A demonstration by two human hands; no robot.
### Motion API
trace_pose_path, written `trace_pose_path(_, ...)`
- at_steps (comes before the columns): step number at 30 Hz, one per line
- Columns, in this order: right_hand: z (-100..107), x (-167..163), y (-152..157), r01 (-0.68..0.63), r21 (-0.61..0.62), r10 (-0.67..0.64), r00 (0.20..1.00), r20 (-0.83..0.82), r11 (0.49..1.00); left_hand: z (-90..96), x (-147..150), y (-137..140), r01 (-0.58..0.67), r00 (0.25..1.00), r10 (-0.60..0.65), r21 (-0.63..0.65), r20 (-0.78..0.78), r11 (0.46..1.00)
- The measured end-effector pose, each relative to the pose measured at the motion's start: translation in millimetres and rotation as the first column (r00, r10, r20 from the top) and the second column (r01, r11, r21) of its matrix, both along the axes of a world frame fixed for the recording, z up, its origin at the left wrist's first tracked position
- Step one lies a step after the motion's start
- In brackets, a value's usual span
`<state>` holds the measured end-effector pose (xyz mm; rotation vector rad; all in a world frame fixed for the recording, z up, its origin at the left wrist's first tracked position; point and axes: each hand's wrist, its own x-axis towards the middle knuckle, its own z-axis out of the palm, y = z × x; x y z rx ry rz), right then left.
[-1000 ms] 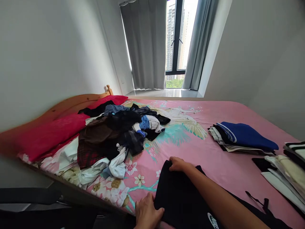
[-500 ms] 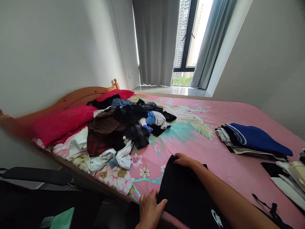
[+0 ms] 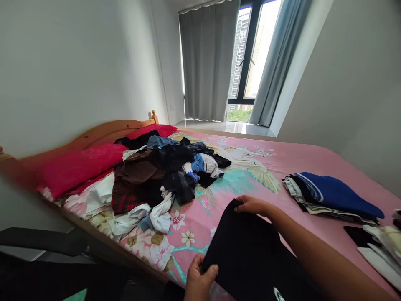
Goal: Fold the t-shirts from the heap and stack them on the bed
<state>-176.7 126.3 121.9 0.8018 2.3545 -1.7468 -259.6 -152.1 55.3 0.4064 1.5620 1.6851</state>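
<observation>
A folded black garment (image 3: 247, 246) with a white printed logo near its lower edge spreads between my hands at the front of the bed. Its kind, shorts or a top, I cannot tell. My right hand (image 3: 253, 205) pinches its far upper corner, the forearm crossing over the cloth. My left hand (image 3: 202, 276) grips its near left edge, thumb on top and fingers underneath. Beyond my hands lies a loose heap of clothes (image 3: 175, 156), mostly black, brown, white and blue. To the right rests a folded stack topped by a blue garment (image 3: 338, 194).
A pink floral bedsheet (image 3: 300, 159) covers the bed. Red pillows (image 3: 90, 165) lie against the wooden headboard (image 3: 103, 129). Another pile of white and black clothes (image 3: 380, 255) sits at the right edge. A dark object with a strap-like bar (image 3: 40, 241) stands at the lower left.
My right hand has lifted the garment's far corner slightly upward and to the right. My left hand has shifted a little right and down, still gripping. The view has tilted up slightly.
</observation>
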Motion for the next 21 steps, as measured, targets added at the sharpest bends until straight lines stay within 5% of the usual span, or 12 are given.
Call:
trace_pose_path(3,85.1,29.0,26.7,0.059,0.02,-0.053,0.976,-0.211,0.998,87.4,-18.2,33.8,-0.035,0.992,0.053,0.157,-0.115,0.987)
trace_pose_path(7,187.4,78.5,48.0,0.261,0.132,-0.164,0.852,-0.497,0.956,217.7,-32.3,74.9,0.124,0.944,0.001,0.359,-0.329,0.925)
trace_pose_path(9,216.6,101.6,45.4,0.359,0.19,-0.177,0.774,-0.608,0.914,259.3,-29.2,82.3,0.189,0.909,-0.011,0.391,-0.417,0.901)
trace_pose_path(11,226.7,121.9,34.3,0.422,0.208,-0.182,0.715,-0.675,0.882,276.0,-21.6,78.0,0.228,0.861,-0.016,0.359,-0.508,0.905)
trace_pose_path(13,217.2,141.3,16.4,0.464,0.206,-0.203,0.687,-0.698,0.862,266.5,-11.5,62.2,0.241,0.789,-0.023,0.274,-0.615,0.931)
trace_pose_path(15,188.2,163.2,-7.3,0.485,0.23,-0.227,0.711,-0.666,0.844,233.5,-0.6,37.5,0.236,0.696,-0.062,0.146,-0.715,0.961)
trace_pose_path(18,113.4,203.4,-54.4,0.44,0.346,-0.226,0.828,-0.513,0.829,156.7,14.9,-3.4,0.294,0.645,-0.286,-0.116,-0.709,0.949)
trace_pose_path(21,23.4,244.2,-113.9,0.452,0.268,-0.353,0.869,-0.347,0.851,82.0,24.9,-24.7,0.391,0.715,-0.538,-0.384,-0.445,0.837)
